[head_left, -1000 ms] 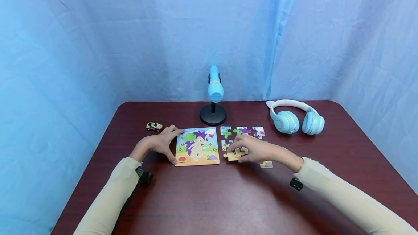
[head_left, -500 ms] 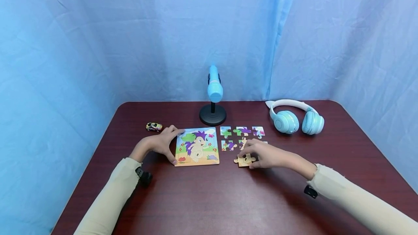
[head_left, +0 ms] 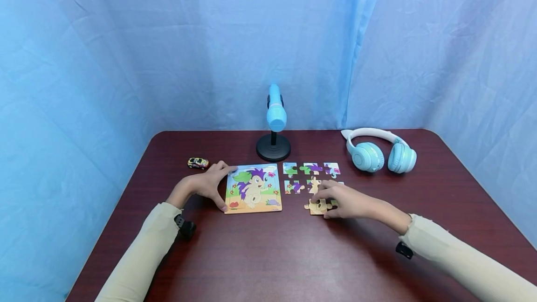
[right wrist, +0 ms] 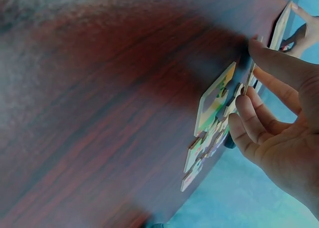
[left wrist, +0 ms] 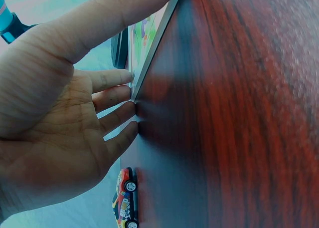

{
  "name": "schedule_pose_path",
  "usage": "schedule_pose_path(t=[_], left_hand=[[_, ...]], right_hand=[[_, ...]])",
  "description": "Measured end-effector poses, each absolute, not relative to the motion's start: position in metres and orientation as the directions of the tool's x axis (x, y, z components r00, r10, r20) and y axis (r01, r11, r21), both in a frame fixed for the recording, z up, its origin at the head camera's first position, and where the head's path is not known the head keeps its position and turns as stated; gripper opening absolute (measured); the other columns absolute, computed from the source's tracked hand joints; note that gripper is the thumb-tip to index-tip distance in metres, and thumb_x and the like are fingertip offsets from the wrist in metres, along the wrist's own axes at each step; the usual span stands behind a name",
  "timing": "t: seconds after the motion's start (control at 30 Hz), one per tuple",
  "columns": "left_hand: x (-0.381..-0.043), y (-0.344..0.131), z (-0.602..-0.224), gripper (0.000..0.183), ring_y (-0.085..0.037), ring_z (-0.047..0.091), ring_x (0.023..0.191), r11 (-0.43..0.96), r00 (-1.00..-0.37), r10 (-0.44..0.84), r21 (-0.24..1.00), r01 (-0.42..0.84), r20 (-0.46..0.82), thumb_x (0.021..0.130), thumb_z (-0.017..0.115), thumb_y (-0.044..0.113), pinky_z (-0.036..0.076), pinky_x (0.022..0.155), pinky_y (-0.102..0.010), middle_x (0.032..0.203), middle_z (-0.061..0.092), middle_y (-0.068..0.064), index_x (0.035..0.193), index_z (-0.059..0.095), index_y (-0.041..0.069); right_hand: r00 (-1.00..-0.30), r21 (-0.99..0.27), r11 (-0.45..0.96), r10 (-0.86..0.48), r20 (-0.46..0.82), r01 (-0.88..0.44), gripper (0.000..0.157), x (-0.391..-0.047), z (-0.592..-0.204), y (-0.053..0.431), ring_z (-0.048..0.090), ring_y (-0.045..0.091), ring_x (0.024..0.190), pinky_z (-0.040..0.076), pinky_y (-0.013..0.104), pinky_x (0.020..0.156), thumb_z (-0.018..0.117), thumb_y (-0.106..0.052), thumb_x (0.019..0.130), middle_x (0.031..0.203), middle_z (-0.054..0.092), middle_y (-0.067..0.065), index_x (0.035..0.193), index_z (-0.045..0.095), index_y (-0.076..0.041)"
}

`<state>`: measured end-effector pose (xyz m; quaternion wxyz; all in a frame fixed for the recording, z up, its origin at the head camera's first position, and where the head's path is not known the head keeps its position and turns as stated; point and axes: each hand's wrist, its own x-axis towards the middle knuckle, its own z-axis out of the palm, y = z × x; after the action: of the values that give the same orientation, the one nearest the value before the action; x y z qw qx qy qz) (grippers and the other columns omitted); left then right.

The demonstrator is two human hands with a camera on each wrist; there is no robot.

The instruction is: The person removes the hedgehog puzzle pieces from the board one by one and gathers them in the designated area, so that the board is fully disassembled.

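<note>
My left hand (head_left: pixel 209 181) rests spread along the left edge of a hedgehog puzzle board (head_left: pixel 274 199). Its thumb touches the near corner and its straight fingertips reach the far corner, as the left wrist view confirms. To the right of the board, my right hand (head_left: pixel 346 200) pinches a tan puzzle piece (head_left: pixel 317 208) between thumb and fingers, low over the table. Several loose pieces lie behind it, among them a green one (head_left: pixel 289 168), a purple one (head_left: pixel 311 168) and a red-flowered one (head_left: pixel 292 187). In the right wrist view a piece (right wrist: pixel 213 101) lies near the fingertips.
A blue microphone (head_left: pixel 276 115) on a round black base (head_left: pixel 273 148) stands behind the board. Light-blue headphones (head_left: pixel 368 156) lie at the back right, and a toy car (head_left: pixel 198 162) sits left of the board. Blue curtains (head_left: pixel 235 50) close off the table (head_left: pixel 260 255).
My right hand has moved right, away from the board, with the tan piece in its fingers, uncovering pieces in the middle row. My left hand has stayed at the board.
</note>
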<state>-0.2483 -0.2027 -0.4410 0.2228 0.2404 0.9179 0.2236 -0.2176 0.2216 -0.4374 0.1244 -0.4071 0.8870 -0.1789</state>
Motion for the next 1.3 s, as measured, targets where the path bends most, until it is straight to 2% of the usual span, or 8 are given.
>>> schedule_pose_path(t=[1.07, 1.3], left_hand=[[-0.248, -0.201, -0.44, 0.119, -0.032, 0.035, 0.13, 0.791, -0.788, 0.534, 0.511, 0.338, -0.306, 0.068, 0.094, 0.037, 0.04, 0.111, -0.055, 0.138, 0.039, -0.015, 0.16, 0.026, 0.006], [-0.248, -0.201, -0.44, 0.118, -0.032, 0.035, 0.13, 0.794, -0.79, 0.531, 0.507, 0.336, -0.308, 0.068, 0.094, 0.037, 0.041, 0.11, -0.055, 0.138, 0.04, -0.015, 0.16, 0.026, 0.006]], right_hand=[[-0.637, -0.434, 0.578, -0.77, -0.011, -0.691, 0.033, -0.217, -0.446, 0.225, 0.055, 0.015, 0.096, 0.051, 0.033, 0.082, 0.082, -0.011, 0.086, 0.107, 0.061, 0.0, 0.118, 0.075, -0.018], [-0.657, -0.441, 0.596, -0.753, -0.017, -0.672, 0.035, -0.218, -0.441, 0.214, 0.058, 0.015, 0.106, 0.054, 0.036, 0.089, 0.08, -0.017, 0.089, 0.116, 0.064, -0.002, 0.123, 0.074, -0.021]])
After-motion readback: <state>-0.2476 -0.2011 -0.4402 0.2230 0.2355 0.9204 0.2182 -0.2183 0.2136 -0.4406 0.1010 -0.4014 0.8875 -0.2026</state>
